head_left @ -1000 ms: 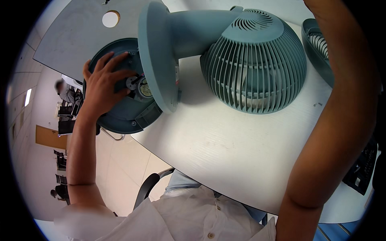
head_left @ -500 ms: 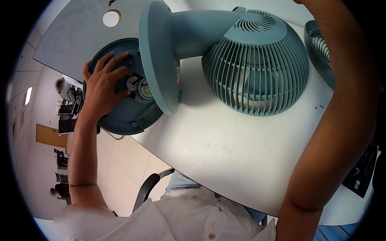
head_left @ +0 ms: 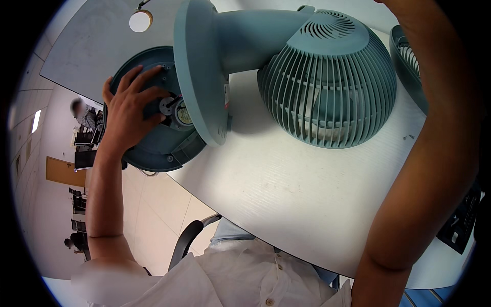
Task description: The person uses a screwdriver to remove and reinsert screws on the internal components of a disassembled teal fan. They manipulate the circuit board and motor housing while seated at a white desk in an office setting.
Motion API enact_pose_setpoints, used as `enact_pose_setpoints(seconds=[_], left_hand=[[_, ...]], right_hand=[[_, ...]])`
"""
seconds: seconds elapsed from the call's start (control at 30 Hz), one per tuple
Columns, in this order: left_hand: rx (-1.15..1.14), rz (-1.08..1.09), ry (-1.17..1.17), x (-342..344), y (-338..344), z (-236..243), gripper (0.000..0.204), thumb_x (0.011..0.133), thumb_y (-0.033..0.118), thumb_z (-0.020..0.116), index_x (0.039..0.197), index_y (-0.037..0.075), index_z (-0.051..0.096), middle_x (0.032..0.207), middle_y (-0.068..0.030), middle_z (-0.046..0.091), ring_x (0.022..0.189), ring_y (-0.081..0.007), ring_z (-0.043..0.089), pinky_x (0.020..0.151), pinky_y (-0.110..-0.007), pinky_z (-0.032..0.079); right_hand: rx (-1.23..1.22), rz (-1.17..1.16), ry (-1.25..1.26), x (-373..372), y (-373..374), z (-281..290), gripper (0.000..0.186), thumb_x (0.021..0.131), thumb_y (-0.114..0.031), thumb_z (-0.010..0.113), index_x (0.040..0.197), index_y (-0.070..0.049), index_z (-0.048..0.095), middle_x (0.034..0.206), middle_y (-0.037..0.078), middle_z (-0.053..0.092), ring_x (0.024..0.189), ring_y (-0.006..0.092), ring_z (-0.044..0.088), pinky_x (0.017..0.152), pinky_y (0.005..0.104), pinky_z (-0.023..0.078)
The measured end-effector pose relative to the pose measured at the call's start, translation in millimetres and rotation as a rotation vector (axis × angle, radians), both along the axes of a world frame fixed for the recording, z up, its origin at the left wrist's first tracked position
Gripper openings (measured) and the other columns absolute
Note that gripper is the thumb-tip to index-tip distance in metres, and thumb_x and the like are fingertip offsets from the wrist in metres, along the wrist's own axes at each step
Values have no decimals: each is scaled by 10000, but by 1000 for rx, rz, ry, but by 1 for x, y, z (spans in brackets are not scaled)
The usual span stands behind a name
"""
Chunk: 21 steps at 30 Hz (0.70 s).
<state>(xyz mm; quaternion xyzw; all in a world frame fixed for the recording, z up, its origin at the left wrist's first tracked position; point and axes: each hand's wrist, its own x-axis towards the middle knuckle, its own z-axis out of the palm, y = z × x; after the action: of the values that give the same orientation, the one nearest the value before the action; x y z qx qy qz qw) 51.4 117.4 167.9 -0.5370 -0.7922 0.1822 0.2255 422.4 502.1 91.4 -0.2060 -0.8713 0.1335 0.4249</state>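
A blue-green table fan lies on its side, with its slatted round head [head_left: 327, 97], thick neck [head_left: 258, 41] and disc-shaped base [head_left: 197, 77]. Beside the base is a round shell [head_left: 166, 158] of the same colour, its inside showing a small round motor [head_left: 182, 113] and dark wires. My left hand [head_left: 129, 113] rests over the shell's inside, fingers spread, the thumb close to the motor. Part of the shell is hidden behind the fan base. On the right, my right forearm [head_left: 424, 169] reaches up past the fan head; nearly all of that hand is beyond the top edge.
A blue-green curved grille piece [head_left: 406, 69] lies behind my right forearm. Small screws [head_left: 408, 137] are on the white table [head_left: 266, 184]. A black tray-like object [head_left: 458, 225] sits at the right. A chair armrest [head_left: 186, 240] is near the table edge; people sit far left.
The fan base and shell appear slightly further left, and the fan head looks turned a little. My left hand stays on the shell; my right arm barely moves.
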Motion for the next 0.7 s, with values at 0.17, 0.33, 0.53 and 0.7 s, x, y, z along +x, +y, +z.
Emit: enact_pose_setpoints(seconds=[0.17, 0.33, 0.53, 0.7], left_hand=[[0, -1, 1, 0, 2, 0, 637, 532, 130, 817, 1143, 233, 671, 1399, -23, 474, 1371, -260, 325, 1122, -563, 89], [10, 7, 0, -1, -2, -1, 640, 526, 131, 821, 1139, 231, 666, 1396, -11, 478, 1371, -257, 326, 1120, -563, 91], [23, -5, -19, -1, 0, 2, 568, 523, 112, 822, 1061, 222, 677, 1391, 6, 481, 1373, -251, 325, 1121, -568, 91], [40, -2, -44, -1, -1, 1, 460, 524, 89, 815, 947, 198, 670, 1386, 17, 484, 1378, -249, 320, 1125, -571, 85]], right_hand=[[-9, -13, 8, -28, -30, 11, 419, 782, -152, 585, 1187, -47, 559, 1145, 124, 574, 991, 212, 599, 868, 279, 471], [-13, -16, 19, -34, -41, 14, 422, 783, -157, 586, 1189, -47, 559, 1149, 125, 574, 993, 212, 599, 869, 279, 471], [-6, -35, 30, -60, -83, 37, 426, 783, -164, 588, 1192, -48, 560, 1153, 125, 574, 996, 213, 599, 871, 279, 470], [-3, -43, 37, -58, -84, 39, 429, 784, -169, 589, 1195, -49, 560, 1157, 125, 575, 999, 213, 600, 872, 279, 470]])
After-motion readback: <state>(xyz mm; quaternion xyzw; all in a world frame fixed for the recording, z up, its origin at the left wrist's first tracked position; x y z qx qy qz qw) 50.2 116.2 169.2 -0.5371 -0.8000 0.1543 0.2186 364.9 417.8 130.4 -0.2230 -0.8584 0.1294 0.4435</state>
